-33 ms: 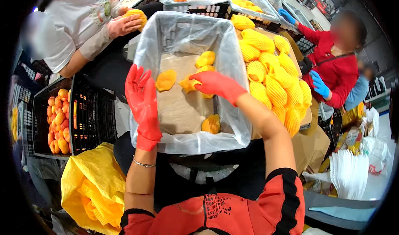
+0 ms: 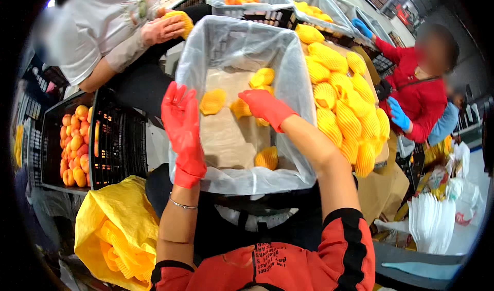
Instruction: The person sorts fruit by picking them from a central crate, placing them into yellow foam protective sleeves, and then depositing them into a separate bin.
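Note:
In front of me stands a crate point(image 2: 297, 167) lined with clear plastic, its bottom covered with brown card. Several pieces of fruit in yellow foam nets lie in it, one at the left point(image 2: 212, 101) and another near the front point(image 2: 266, 158). My right hand point(image 2: 267, 108), in a red glove, reaches over the crate with bent fingers closed on a foam-netted fruit point(image 2: 240, 109). Over the crate's left side, my left hand point(image 2: 184, 129), also red-gloved, is raised with its fingers apart and holds nothing.
Yellow foam nets point(image 2: 350, 111) are heaped on cardboard at the right. Peaches point(image 2: 75, 147) fill a black crate at the left, beside a yellow bag point(image 2: 110, 208) of foam nets. A co-worker at upper left holds a netted fruit point(image 2: 180, 23); another in red point(image 2: 427, 106) sits at right.
The whole view has shifted slightly, so the crate appears a little farther right. My left hand's fingers are slightly more curled. My right hand stays at the same fruit.

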### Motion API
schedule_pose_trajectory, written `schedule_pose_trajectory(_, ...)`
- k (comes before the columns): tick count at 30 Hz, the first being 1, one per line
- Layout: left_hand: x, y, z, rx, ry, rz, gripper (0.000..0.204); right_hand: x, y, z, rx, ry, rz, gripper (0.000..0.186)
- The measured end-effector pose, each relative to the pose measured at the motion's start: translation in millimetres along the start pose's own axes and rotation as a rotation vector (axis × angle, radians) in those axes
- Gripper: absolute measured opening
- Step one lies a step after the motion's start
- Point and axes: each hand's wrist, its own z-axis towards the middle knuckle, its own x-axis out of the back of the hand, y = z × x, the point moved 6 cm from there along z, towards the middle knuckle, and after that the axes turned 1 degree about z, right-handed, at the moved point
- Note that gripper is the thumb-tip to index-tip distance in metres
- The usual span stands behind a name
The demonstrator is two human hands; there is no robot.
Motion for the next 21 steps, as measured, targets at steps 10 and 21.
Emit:
schedule_pose_trajectory(10, -0.6, -19.4, -11.8, 0.272, 0.011, -0.151, 0.048, -85.1, 24.6, 97.2, -0.129, -0.100, -0.738, 0.021)
schedule_pose_trajectory(21, -16.0, -4.7, -16.9, 0.147, -0.287, 0.100, 0.044, -109.2, 88.1, 74.6, -0.178, 0.101, 0.499, 0.064)
